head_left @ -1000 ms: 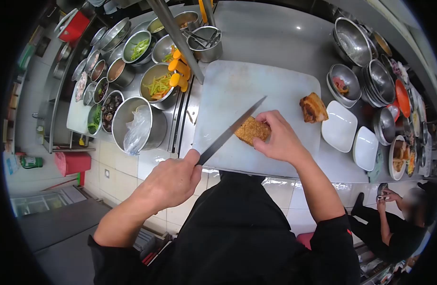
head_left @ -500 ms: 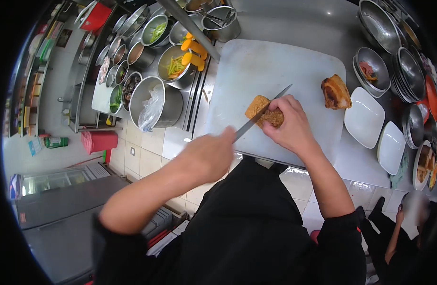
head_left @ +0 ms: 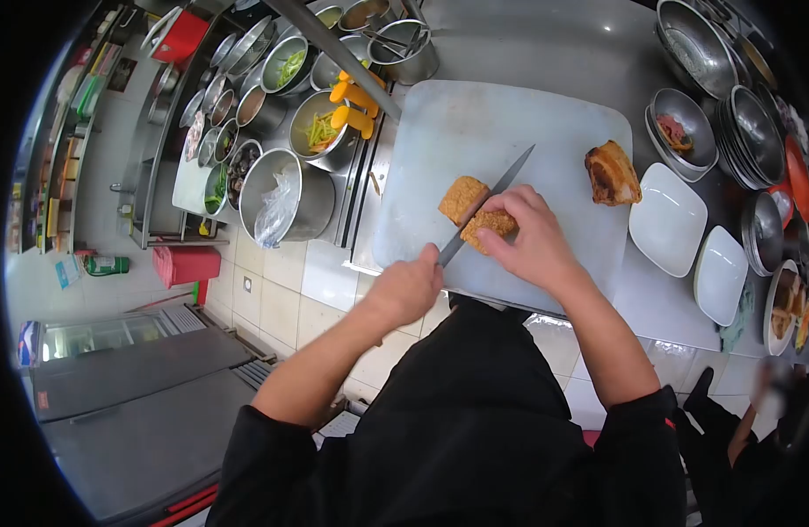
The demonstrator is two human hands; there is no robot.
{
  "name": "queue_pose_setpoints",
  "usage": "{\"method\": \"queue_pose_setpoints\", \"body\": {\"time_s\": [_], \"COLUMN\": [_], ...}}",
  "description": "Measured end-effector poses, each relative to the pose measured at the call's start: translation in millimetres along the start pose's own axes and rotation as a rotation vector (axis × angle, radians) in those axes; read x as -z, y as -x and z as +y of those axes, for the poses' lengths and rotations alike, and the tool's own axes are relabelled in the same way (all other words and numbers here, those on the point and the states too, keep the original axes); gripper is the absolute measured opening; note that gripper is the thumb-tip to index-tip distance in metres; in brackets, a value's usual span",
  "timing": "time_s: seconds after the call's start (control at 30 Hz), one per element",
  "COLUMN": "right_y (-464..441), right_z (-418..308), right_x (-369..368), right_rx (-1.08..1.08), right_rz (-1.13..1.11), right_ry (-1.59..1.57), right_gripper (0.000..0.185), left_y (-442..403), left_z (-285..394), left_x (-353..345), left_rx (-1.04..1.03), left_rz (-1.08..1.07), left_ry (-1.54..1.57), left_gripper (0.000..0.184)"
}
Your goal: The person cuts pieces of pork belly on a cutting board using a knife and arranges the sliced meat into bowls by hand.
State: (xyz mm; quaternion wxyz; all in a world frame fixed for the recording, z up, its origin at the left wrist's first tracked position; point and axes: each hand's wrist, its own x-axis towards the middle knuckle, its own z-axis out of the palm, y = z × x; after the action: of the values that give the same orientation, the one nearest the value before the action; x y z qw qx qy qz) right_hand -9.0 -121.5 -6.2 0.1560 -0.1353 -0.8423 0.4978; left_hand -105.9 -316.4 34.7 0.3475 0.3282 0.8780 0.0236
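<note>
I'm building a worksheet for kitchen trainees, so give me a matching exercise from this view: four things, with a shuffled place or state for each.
Column one
1. Left hand
2. Right hand
3. Dark-browned chunk
4. Clear plastic bag

Column two
A. On the right side of the cutting board, touched by neither hand
B. Partly draped over the rim of a metal pot
C. Fingers on a golden-brown piece
D. Closed around the handle end of a knife

Right pairs: 1-D, 2-C, 3-A, 4-B
</note>
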Motion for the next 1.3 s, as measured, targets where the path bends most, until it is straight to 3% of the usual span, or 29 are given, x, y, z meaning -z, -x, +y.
{"method": "queue_pose_setpoints", "body": {"time_s": [0.07,0.2,0.43,0.47,0.6,0.7,0.83,0.97,1.2,1.3], "right_y": [2.4,6.3,8.7,8.9,6.4,8.9,9.1,11.1,51.7,57.3], "right_z": [-4.9,-4.3,5.0,6.2,8.0,10.0,12.9,20.3,15.9,15.7], "right_x": [12.2,17.8,9.8,8.8,4.6,6.0,2.0,5.6,21.1,1.5], "right_rx": [-0.067,-0.111,0.024,0.018,0.036,0.034,0.007,-0.015,0.115,0.138], "right_rz": [-0.055,-0.051,0.005,0.007,0.032,0.051,0.062,0.013,0.02,0.126], "right_ry": [-0.137,-0.04,0.051,0.052,0.006,-0.007,-0.033,-0.084,0.055,0.227], "right_gripper": [0.031,0.031,0.029,0.029,0.027,0.025,0.024,0.025,0.061,0.062], "left_y": [11.5,73.4,126.3,122.1,47.6,55.2,115.5,9.1,6.8,17.1], "left_z": [0.4,20.4,42.3,50.4,58.4,57.7,26.4,16.4,23.9,20.7], "left_x": [25.4,89.5,118.0,117.5,65.7,68.0,78.1,-18.2,-8.3,-8.0], "left_rx": [-0.049,-0.094,0.026,0.118,0.013,0.039,0.199,-0.005,-0.035,-0.105], "left_rz": [0.037,0.078,-0.135,-0.203,-0.112,-0.129,-0.302,-0.002,0.028,0.087], "left_ry": [0.003,-0.181,-0.3,-0.323,-0.249,-0.24,-0.249,-0.123,0.002,0.085], "left_gripper": [0.021,0.019,0.02,0.019,0.021,0.023,0.024,0.024,0.024,0.023]}}
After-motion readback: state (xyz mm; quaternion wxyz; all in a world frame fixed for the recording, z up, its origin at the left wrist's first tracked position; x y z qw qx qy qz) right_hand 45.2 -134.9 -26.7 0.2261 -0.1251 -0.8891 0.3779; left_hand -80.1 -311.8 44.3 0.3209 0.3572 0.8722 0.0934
